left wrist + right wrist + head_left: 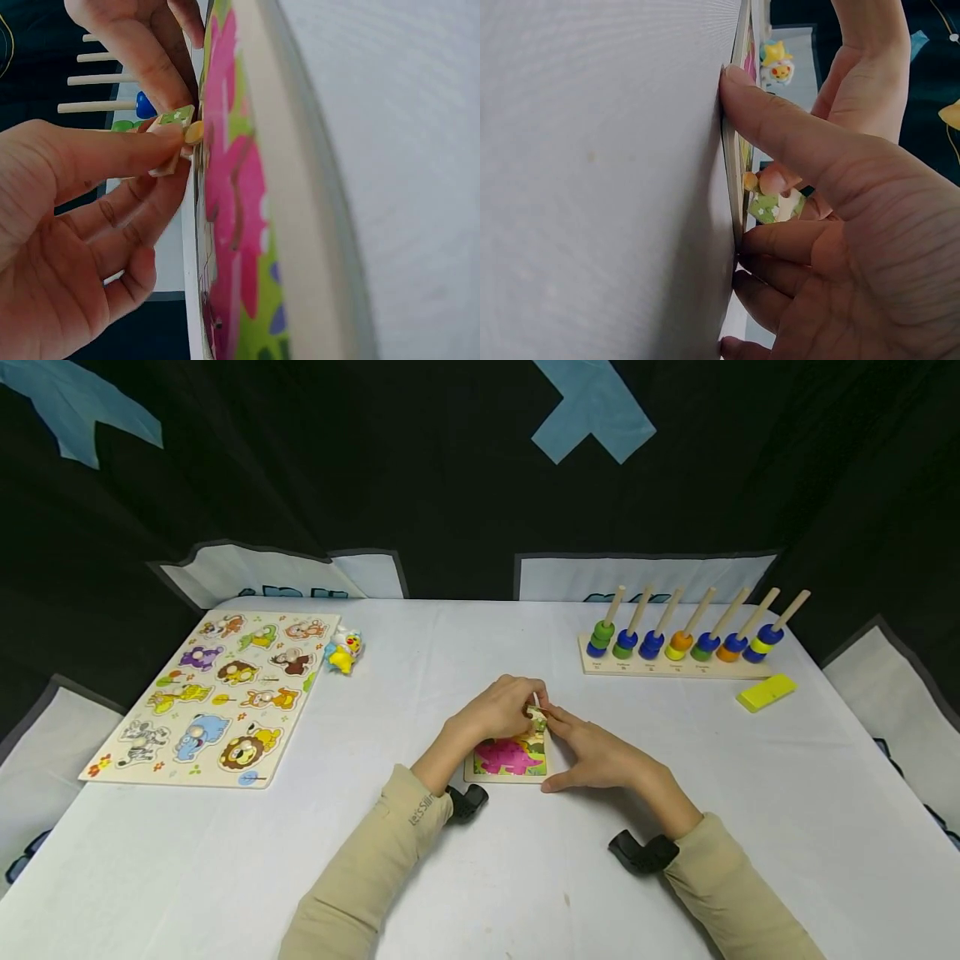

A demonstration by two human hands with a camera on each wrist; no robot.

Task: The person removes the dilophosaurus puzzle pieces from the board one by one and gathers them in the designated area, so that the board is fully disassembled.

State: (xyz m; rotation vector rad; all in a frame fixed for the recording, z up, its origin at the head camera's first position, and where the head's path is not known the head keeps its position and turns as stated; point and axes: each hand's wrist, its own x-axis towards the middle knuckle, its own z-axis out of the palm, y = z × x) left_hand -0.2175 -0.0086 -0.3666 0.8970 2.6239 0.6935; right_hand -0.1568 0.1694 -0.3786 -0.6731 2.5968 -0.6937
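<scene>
A small wooden puzzle board (512,762) with a pink dinosaur picture lies flat on the table in front of the person. Over its upper part, the left hand (501,708) pinches a green puzzle piece (177,116) with white flowers between thumb and fingers, tilted up from the board. The right hand (600,753) lies along the board's right side; its thumb (769,112) touches the edge near the front corner and its fingertips the edge farther back. In the head view, the left hand largely hides the piece and the board's upper left.
At the left lies a large animal peg-puzzle board (217,693), with a small yellow and white toy figure (344,650) beside it. Back right stands a wooden rack of pegs with coloured rings (675,667); a yellow-green block (766,692) lies before it. The white table (562,893) extends around the hands.
</scene>
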